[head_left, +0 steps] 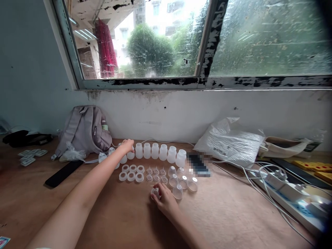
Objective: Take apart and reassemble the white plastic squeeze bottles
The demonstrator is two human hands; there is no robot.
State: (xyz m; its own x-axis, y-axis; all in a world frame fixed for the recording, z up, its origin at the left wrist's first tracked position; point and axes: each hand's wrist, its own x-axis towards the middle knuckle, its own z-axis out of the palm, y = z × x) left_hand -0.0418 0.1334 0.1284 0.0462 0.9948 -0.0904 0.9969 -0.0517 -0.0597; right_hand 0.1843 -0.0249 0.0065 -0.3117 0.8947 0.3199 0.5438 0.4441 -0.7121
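Observation:
Frosted baby bottles (pixel 155 151) stand uncapped in a row near the wall. My left hand (pixel 126 146) reaches to the row's left part, its fingers closed at the top of one bottle (pixel 131 154). Close to me, my right hand (pixel 164 199) has its fingers closed round a small translucent bottle collar (pixel 155 192), partly hidden, resting at the table. White collar rings (pixel 131 176) lie in two rows in front of the bottles. To their right are clear teats (pixel 156 178), also in two rows. Several clear dome caps (pixel 177 192) sit beside my right hand.
On the wooden table (pixel 116 218), a backpack (pixel 83 129) and a black flat object (pixel 64 173) stand left. Right are a partly blurred phone (pixel 199 164), a silvery plastic bag (pixel 229 143) and a power strip (pixel 290 197) with trailing cables. A window is above.

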